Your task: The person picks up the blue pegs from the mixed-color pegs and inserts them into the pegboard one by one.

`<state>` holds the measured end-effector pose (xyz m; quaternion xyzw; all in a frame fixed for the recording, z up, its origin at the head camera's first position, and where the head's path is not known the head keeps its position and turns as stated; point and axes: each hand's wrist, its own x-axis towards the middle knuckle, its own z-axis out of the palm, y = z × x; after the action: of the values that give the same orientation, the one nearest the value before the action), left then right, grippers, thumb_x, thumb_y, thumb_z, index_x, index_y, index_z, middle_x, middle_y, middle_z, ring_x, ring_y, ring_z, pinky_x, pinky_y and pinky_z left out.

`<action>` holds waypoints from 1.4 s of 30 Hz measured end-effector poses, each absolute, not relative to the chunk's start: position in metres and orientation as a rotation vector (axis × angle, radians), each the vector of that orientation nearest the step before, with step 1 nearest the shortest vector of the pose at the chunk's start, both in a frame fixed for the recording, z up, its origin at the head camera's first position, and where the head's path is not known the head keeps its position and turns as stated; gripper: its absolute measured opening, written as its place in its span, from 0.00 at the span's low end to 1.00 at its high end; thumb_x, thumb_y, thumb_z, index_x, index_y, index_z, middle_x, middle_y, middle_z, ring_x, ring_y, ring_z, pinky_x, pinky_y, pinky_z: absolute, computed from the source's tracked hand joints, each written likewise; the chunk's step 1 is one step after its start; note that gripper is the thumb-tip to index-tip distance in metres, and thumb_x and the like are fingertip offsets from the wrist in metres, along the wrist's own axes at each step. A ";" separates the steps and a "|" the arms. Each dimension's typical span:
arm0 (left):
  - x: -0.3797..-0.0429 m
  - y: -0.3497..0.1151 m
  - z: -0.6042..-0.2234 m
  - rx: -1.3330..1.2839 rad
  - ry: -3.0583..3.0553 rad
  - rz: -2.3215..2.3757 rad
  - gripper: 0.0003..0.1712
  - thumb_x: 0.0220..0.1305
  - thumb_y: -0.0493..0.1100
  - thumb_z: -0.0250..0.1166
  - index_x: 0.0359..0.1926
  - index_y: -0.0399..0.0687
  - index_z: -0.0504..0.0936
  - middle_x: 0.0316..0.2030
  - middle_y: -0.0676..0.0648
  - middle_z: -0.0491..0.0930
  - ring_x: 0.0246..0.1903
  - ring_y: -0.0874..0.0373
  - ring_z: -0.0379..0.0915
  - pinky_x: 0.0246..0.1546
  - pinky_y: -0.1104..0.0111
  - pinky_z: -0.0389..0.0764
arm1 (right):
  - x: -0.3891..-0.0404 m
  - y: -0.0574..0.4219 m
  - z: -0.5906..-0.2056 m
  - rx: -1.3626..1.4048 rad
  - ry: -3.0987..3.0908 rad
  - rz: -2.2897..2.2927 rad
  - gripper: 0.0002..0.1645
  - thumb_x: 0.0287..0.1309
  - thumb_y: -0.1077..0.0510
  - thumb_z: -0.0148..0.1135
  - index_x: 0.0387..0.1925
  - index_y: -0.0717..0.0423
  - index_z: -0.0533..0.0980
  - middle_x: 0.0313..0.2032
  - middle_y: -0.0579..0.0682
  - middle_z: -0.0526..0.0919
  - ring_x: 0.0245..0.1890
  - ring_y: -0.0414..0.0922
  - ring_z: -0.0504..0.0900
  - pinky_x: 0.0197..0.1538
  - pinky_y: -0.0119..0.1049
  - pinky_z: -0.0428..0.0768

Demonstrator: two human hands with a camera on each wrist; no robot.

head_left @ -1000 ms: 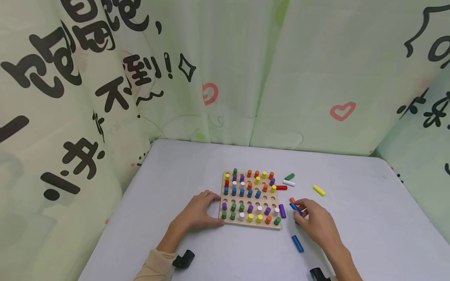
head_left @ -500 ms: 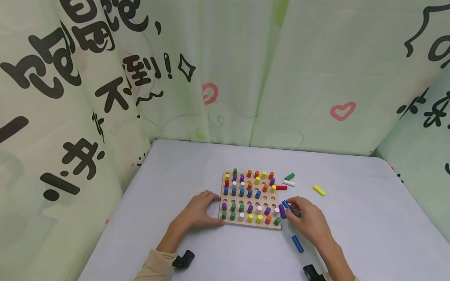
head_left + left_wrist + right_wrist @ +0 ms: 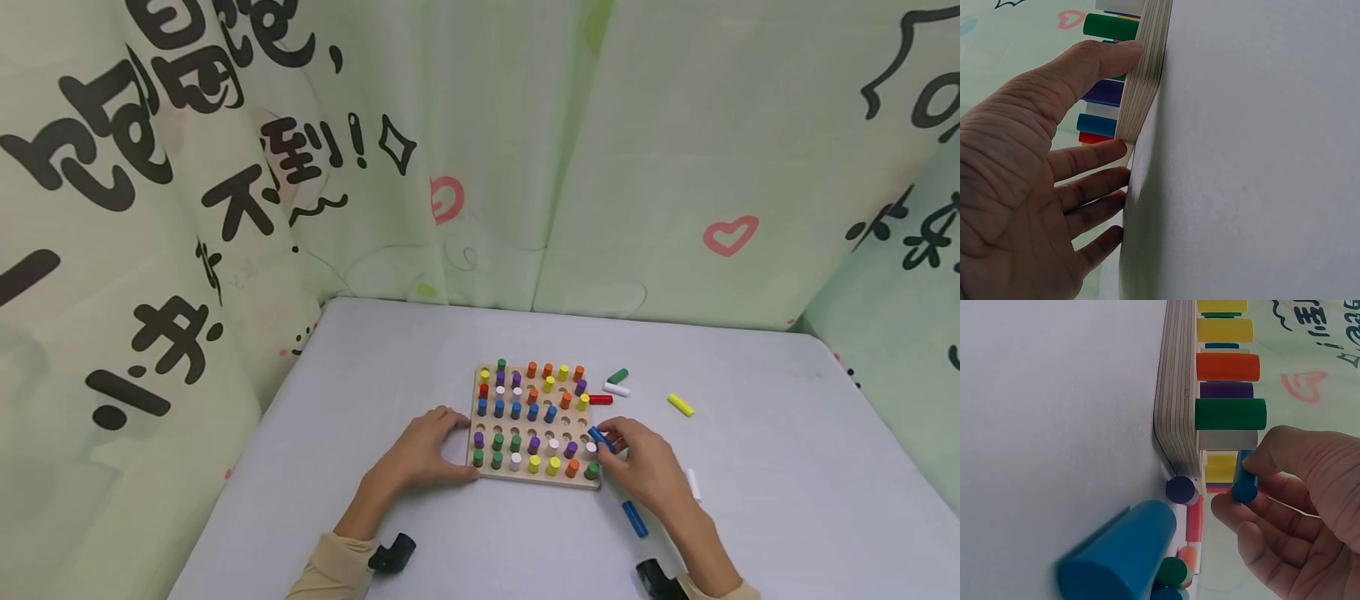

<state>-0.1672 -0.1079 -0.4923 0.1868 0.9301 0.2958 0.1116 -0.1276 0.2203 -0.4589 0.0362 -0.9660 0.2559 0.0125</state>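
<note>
A wooden pegboard (image 3: 536, 481) with rows of coloured pegs lies on the white table; some holes are bare. My left hand (image 3: 427, 450) rests against its left side, the thumb touching the near corner and the other fingers nearly straight along the edge, as the left wrist view (image 3: 1016, 181) also has it. My right hand (image 3: 645, 462) pinches a blue peg (image 3: 602, 439) between thumb and fingers over the board's right edge. In the right wrist view that blue peg (image 3: 1245, 481) is tilted and apart from any hole. A loose purple peg (image 3: 1180, 489) lies beside the board.
Another blue peg (image 3: 634, 518) lies nearer me. Green (image 3: 618, 377), white (image 3: 617, 389) and red (image 3: 600, 400) pegs lie at the board's far right, a yellow peg (image 3: 681, 406) farther out. A white peg (image 3: 693, 485) shows beside my right forearm. A printed curtain (image 3: 525, 167) hangs behind the table.
My right hand has moved left with the blue peg, from the loose pegs to the board's right edge. A white peg has come into sight behind it. My left hand stays put.
</note>
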 end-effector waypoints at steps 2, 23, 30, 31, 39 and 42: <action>-0.167 -0.108 -0.492 0.549 2.732 0.862 0.45 0.47 0.63 0.79 0.63 0.49 0.78 0.60 0.45 0.77 0.62 0.45 0.72 0.65 0.47 0.74 | -0.129 0.219 -0.460 0.114 -3.011 0.796 0.20 0.60 0.59 0.69 0.53 0.62 0.80 0.39 0.51 0.84 0.36 0.46 0.78 0.39 0.37 0.81; -0.169 -0.107 -0.494 0.546 2.736 0.869 0.45 0.47 0.65 0.78 0.63 0.49 0.78 0.59 0.46 0.77 0.62 0.46 0.71 0.66 0.47 0.73 | -0.144 0.211 -0.461 0.208 -2.908 0.950 0.18 0.61 0.62 0.68 0.52 0.62 0.80 0.41 0.51 0.85 0.39 0.45 0.80 0.40 0.29 0.81; -0.168 -0.107 -0.494 0.533 2.731 0.860 0.45 0.47 0.65 0.78 0.64 0.50 0.78 0.60 0.46 0.77 0.63 0.46 0.71 0.67 0.48 0.72 | -0.148 0.207 -0.459 0.162 -2.946 0.976 0.17 0.60 0.60 0.69 0.51 0.60 0.81 0.40 0.51 0.85 0.39 0.45 0.80 0.40 0.30 0.80; -0.168 -0.107 -0.494 0.532 2.730 0.862 0.45 0.47 0.65 0.78 0.64 0.50 0.78 0.60 0.46 0.77 0.63 0.46 0.71 0.67 0.48 0.72 | -0.149 0.206 -0.459 0.154 -2.949 0.981 0.17 0.60 0.60 0.69 0.50 0.60 0.81 0.40 0.51 0.85 0.38 0.45 0.79 0.39 0.30 0.80; -0.168 -0.107 -0.494 0.539 2.730 0.868 0.45 0.48 0.65 0.78 0.64 0.50 0.78 0.60 0.46 0.77 0.63 0.47 0.71 0.67 0.48 0.72 | -0.154 0.203 -0.459 0.128 -2.952 1.006 0.14 0.59 0.61 0.69 0.47 0.61 0.82 0.38 0.51 0.84 0.36 0.46 0.77 0.34 0.28 0.79; -0.168 -0.107 -0.494 0.542 2.730 0.868 0.45 0.48 0.65 0.78 0.64 0.49 0.77 0.60 0.46 0.77 0.63 0.47 0.71 0.67 0.49 0.72 | -0.156 0.203 -0.461 0.113 -2.963 1.000 0.13 0.59 0.61 0.69 0.46 0.61 0.82 0.38 0.51 0.84 0.36 0.45 0.77 0.34 0.28 0.79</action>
<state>-0.1682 -0.1074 -0.4942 0.1847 0.9304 0.2959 0.1125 -0.1563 0.2028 -0.4611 0.0363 -0.9469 0.3195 0.0063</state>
